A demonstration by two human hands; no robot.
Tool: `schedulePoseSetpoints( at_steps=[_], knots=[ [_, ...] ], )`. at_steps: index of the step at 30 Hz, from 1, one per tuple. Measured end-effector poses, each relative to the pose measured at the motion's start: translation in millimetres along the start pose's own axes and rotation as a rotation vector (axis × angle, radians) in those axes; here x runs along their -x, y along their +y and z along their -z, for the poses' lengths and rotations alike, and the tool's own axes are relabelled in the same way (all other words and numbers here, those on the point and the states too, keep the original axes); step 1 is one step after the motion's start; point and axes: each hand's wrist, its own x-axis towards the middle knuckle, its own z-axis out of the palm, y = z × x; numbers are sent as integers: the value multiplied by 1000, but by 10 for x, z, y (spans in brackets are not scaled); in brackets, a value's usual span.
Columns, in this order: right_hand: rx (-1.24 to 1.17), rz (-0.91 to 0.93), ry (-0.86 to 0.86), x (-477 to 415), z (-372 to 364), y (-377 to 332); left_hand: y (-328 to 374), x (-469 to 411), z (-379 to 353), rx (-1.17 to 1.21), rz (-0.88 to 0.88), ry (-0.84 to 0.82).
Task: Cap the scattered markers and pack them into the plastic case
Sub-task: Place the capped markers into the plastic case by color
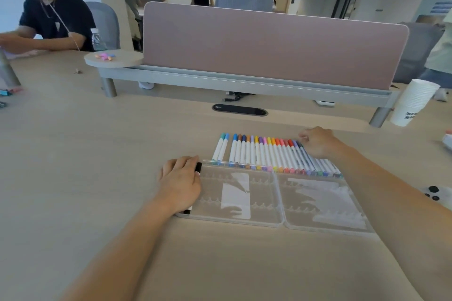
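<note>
While the left hand (179,179) lies palm down on the left rim of the clear, hinged plastic case (278,223), its fingers fairly straight and partly covering a small black clasp (198,167), the right hand (318,142) reaches over the far right end of a row of white-barrelled markers with coloured caps (264,154). Its fingers curl toward the cap ends of the last few markers, but whether they pinch one or only touch it cannot be told.

The case lies open and flat on the pale wooden table (97,178), and neither scalloped half holds a marker. The markers lie side by side just beyond the case's far edge, long axes running away from the person and fanning slightly to the right. All that show seem capped. The row thus sits straight ahead of the case, and the right hand is much the nearer to it. Each marker probably needs only drawing back toward the person into the slots, its axis unchanged.

Beyond stand a dusty-pink desk divider (269,44) and, far right, a stack of white paper cups (413,102).
</note>
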Motion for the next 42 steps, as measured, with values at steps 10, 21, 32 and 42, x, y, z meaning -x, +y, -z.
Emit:
schedulePoseSetpoints(
  at_steps=[10,21,32,42],
  knots=[
    [-28,59,28,-184,-6,-32,-35,-19,-38,1,-25,25],
    [-104,90,136,12,273,-269,-36,-2,-29,28,-15,17],
    [-934,271,-201,815,315,-1504,-76,-63,41,279,-2,80],
    [-1038,51,-389,891,-325,-1957,-236,-109,36,202,43,61]
  ],
)
